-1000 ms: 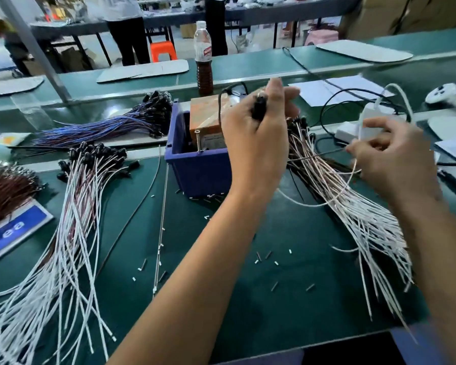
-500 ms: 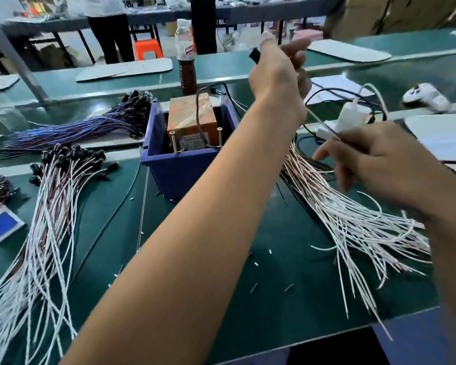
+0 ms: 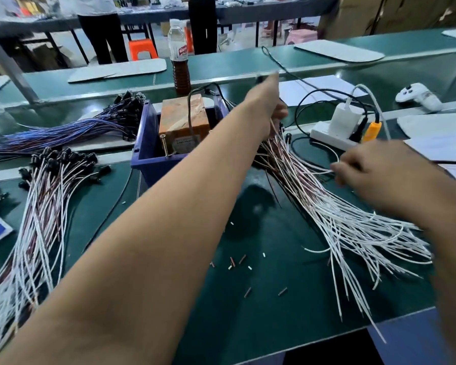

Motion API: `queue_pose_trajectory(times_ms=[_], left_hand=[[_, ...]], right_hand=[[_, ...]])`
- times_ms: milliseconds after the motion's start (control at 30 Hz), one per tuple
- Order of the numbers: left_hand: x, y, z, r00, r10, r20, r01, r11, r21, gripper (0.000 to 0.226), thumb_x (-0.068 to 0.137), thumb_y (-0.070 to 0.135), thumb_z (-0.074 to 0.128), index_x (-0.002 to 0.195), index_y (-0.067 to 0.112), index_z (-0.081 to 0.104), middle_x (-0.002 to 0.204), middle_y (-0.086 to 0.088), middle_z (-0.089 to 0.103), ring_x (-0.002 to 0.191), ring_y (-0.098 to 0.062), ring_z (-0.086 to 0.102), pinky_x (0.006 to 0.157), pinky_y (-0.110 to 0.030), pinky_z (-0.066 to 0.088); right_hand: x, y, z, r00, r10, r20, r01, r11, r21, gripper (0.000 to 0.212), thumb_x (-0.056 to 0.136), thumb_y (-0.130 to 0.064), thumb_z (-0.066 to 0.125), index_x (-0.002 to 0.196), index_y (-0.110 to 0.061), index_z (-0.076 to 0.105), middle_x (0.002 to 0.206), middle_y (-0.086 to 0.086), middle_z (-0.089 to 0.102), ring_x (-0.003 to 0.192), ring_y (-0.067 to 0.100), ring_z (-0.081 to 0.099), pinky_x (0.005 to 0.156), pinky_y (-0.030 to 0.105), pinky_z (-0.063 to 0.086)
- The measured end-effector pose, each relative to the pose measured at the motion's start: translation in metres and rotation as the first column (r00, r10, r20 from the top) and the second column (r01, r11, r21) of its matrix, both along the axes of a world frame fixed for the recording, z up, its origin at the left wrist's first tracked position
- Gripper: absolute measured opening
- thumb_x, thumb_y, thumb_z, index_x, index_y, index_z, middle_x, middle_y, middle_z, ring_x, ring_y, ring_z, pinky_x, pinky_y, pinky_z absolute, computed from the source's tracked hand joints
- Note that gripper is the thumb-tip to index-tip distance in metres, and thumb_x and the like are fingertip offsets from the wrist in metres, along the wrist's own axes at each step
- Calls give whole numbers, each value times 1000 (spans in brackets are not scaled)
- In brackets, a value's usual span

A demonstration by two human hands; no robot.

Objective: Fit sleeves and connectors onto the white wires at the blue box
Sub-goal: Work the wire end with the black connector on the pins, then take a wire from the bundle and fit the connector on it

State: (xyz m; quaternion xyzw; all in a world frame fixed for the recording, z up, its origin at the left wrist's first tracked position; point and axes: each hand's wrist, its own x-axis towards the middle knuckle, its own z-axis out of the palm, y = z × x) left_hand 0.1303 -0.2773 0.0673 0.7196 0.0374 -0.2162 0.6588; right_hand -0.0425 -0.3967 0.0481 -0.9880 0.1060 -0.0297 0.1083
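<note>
Left hand [image 3: 270, 106] blurred, grip unclear. Right hand [image 3: 374, 175] pinching a curved white wire [image 3: 333, 154]. Wire bundle [image 3: 340, 219] fanning toward near right; bottle [image 3: 180, 64] label unreadable.

One blue box [image 3: 153, 159], one bottle [image 3: 180, 64], one power strip [image 3: 329, 137], one white controller [image 3: 419, 96], two hands at work, four separate wire bundles, two orange stools, loose sleeves too scattered to count.

Left hand [image 3: 267, 106] reaches past the blue box [image 3: 153, 154] (blurred), right hand [image 3: 379, 177] pinching a white wire [image 3: 324, 171].
</note>
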Motion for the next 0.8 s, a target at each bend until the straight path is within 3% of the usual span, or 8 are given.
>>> queue_pose_trajectory(times_ms=[100,233,300,333,400,433,567,800], left_hand=[[-7,-4,-30,972,-25,-232,-36,966,-255,15,105,12,48,104,-1,56,75,-10,49,57,-12,42,55,-19,44],[-8,-19,-58,965,150,-214,-223,899,-376,24,104,-7,38,122,-7,53,88,-17,55,69,-20,57,59,-23,55],[-13,-24,-66,983,178,49,-166,966,-196,12,102,-3,47,107,4,55,98,-13,62,85,-25,63,78,-32,57],[-13,-27,-72,956,144,255,-162,986,50,11,99,-1,53,101,8,58,102,-11,66,92,-26,65,85,-34,57],[-14,-29,-79,833,-39,552,-249,864,438,10,94,3,62,97,11,67,105,-9,68,97,-27,64,84,-34,55],[-16,-28,-79,806,-79,586,-281,820,498,8,94,7,66,99,11,69,106,-9,68,95,-27,62,79,-33,52],[-19,-23,-80,817,-103,568,-258,815,519,23,89,6,70,83,12,49,79,-3,51,79,-26,53,64,-33,43],[-51,-3,-70,731,-137,668,-206,889,408,11,91,12,64,100,9,58,95,-6,63,87,-27,59,72,-37,51]], right_hand=[[5,6,-23,993,-76,-85,82,994,68,35,107,-29,52,81,-16,71,76,9,70,70,30,68,67,39,56],[7,2,-44,991,-110,-74,112,993,28,34,103,-35,60,72,-23,67,71,3,68,68,27,66,63,34,51],[9,1,-49,991,-129,-48,128,992,-12,31,100,-40,64,73,-26,69,72,2,67,69,25,64,61,32,46],[10,0,-51,991,-129,-42,129,992,-16,29,99,-42,66,75,-26,70,74,2,68,70,26,65,62,32,47],[12,0,-54,991,-121,-56,121,993,-11,28,97,-44,70,76,-27,71,78,4,71,76,27,67,67,33,52],[13,1,-55,991,-119,-64,119,993,-6,29,96,-44,71,73,-27,68,79,4,71,78,28,67,69,33,53],[14,4,-60,991,-126,-34,127,991,35,34,93,-43,76,66,-28,62,78,4,70,79,28,67,71,35,55],[20,23,-52,947,-141,289,120,989,89,20,86,-33,82,76,-26,66,79,7,71,77,34,66,66,36,52]])
